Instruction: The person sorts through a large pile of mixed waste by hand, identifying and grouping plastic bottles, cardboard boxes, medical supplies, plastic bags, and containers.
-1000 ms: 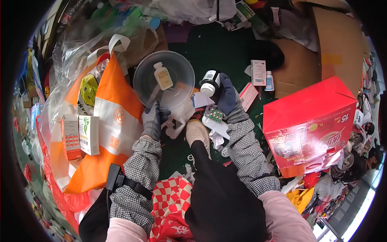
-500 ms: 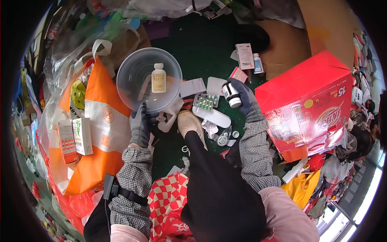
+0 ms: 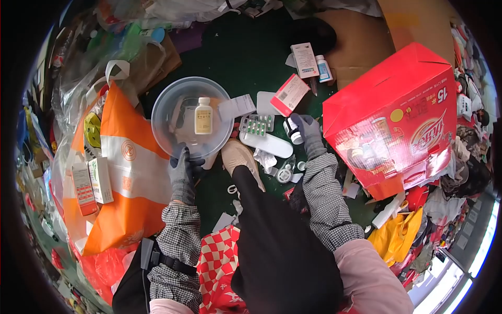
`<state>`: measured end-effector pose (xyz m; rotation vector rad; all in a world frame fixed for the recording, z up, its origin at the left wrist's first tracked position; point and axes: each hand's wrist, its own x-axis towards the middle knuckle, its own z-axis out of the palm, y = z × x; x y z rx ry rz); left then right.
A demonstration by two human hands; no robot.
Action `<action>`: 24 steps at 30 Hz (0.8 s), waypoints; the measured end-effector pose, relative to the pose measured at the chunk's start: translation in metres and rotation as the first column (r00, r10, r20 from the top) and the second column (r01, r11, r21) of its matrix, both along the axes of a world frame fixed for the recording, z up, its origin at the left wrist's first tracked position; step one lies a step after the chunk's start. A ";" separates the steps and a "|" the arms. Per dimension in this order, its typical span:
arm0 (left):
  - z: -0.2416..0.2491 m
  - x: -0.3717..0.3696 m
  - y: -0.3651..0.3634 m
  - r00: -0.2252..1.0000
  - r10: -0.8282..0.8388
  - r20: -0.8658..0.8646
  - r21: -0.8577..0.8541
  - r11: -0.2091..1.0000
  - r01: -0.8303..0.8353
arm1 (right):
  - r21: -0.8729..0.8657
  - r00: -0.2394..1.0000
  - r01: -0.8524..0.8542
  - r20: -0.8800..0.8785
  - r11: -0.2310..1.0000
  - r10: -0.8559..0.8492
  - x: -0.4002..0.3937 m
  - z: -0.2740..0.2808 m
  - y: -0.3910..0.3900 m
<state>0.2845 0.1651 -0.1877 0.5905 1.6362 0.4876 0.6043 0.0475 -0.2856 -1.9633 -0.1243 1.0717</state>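
Note:
My left hand (image 3: 183,170), in a grey glove, holds the near rim of a clear round plastic tub (image 3: 166,137). A cream bottle with a white cap (image 3: 203,116) is in the tub. In my right hand (image 3: 309,135), also gloved, is a small dark bottle with a white label (image 3: 293,131), tilted and gripped by the fingers. Just above that hand lies a red and white box (image 3: 290,94). Green capsule blister packs (image 3: 256,125) and a white oblong case (image 3: 267,145) lie between the hands.
An orange and white bag (image 3: 128,167) with two small boxes stands at left. A large red carton (image 3: 392,120) is at right. Beyond are a white box (image 3: 305,60), a small white bottle (image 3: 323,68) and cardboard (image 3: 361,47). My shoe (image 3: 240,157) is in the middle.
My right hand has drawn slightly down and left with the dark bottle, which has turned. The red and white box shows more fully. The view has shifted a little.

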 end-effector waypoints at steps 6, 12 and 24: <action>-0.017 -0.002 -0.006 0.998 -0.005 0.057 -0.014 1.000 0.006 | 0.368 0.478 0.527 -0.874 0.766 0.090 -0.023 0.047 0.010; -0.013 -0.008 -0.011 0.990 -0.029 0.138 0.039 0.999 0.024 | 0.552 0.683 0.449 -0.719 0.702 0.128 -0.029 0.040 -0.004; 0.063 -0.039 -0.026 0.969 -0.151 0.197 0.173 0.978 0.117 | -0.006 0.914 -0.070 0.400 0.998 0.066 -0.039 0.078 -0.081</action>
